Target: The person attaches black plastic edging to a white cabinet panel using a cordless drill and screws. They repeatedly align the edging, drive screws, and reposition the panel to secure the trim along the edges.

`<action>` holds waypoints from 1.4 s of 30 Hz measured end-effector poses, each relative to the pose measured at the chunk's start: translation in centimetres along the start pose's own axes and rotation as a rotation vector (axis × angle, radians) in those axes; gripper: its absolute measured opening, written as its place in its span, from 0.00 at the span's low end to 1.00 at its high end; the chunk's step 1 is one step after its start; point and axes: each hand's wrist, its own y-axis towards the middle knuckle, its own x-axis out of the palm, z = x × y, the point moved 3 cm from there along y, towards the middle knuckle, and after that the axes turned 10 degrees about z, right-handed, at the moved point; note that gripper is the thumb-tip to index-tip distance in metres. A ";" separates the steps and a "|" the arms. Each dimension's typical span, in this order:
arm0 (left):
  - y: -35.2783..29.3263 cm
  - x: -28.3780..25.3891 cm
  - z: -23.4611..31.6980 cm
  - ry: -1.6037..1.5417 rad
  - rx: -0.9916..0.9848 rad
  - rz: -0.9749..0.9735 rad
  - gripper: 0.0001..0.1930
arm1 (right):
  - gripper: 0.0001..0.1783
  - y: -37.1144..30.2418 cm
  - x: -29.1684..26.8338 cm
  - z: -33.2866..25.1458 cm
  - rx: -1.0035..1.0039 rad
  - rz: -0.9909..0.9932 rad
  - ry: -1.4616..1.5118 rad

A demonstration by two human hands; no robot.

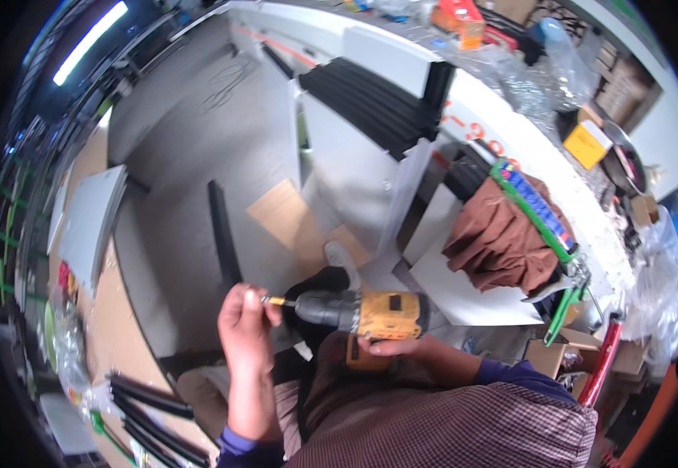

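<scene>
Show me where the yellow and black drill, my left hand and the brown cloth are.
Drill (371,314): head view, on its yellow body.
Left hand (244,321): head view, on the middle of the hand.
Brown cloth (498,243): head view, on its folds near the middle.

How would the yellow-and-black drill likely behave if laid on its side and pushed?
The drill is probably heavy for its size, given its bulky body. It looks hard-cased, so it should stay stiff. It might rock slightly, as its black chuck looks rounded.
</scene>
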 end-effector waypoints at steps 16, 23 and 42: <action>0.2 -1.6 -1.9 -0.588 -0.377 -0.163 0.14 | 0.25 -0.6 -0.6 2.3 -0.091 0.035 -0.056; -3.6 0.8 -2.5 -0.554 -0.373 -0.338 0.12 | 0.22 0.0 2.2 1.3 -0.260 0.191 -0.436; -4.4 0.0 -1.6 -0.501 -0.241 -0.126 0.15 | 0.21 1.7 10.3 -12.4 -1.070 -0.157 -0.921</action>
